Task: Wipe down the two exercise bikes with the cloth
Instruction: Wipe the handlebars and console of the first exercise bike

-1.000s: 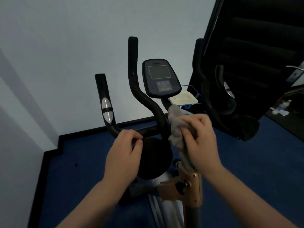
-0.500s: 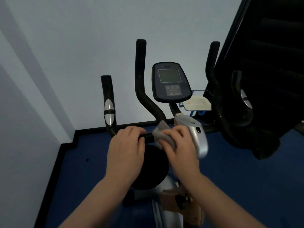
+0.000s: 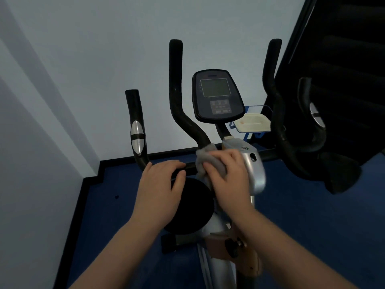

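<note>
Right hand bunched round grey cloth, pressing it on bike where handlebar curves into silver stem cover. Left hand draped over crossbar just beside it, fingers curled over top of bar, thumb under; how tight, can't tell. Console sits right above cloth, screen dark. Pulse-sensor bar off to left. White tray behind console. Blue floor underneath, wall behind, black frame on right.
</note>
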`<state>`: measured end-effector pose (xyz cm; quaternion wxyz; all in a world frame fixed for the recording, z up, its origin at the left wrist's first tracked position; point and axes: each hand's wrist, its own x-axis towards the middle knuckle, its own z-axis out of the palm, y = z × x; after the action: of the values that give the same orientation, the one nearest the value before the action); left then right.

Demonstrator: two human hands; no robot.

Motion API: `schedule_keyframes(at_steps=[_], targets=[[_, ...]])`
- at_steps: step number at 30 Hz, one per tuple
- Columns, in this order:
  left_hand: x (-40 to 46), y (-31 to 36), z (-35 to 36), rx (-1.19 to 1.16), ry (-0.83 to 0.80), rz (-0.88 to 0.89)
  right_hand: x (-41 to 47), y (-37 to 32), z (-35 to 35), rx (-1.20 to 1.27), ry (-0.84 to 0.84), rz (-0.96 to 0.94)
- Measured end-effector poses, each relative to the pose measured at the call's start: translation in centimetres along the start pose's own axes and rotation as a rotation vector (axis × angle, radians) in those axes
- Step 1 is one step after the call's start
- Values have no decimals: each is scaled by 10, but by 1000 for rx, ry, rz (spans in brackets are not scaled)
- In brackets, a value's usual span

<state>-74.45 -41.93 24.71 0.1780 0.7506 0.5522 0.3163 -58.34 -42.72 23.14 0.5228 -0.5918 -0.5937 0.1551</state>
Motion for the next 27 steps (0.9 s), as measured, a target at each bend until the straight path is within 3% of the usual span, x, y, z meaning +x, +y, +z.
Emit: schedule_keyframes(at_steps=[3,8,17,22,27], targets=[[-1,1,0,-3,2,-8,2,-4,2,3,16,7],[-2,-2,0,-21,17,9,-68,5,1,149,80,71],[-2,-3,1,42,-28,41,6,-1,16,-2,194,38],[-2,-4,0,39,-47,56,-48,21,19,4,92,67],[0,-5,-2,79,-59,103,12,6,12,-247,32,-63]])
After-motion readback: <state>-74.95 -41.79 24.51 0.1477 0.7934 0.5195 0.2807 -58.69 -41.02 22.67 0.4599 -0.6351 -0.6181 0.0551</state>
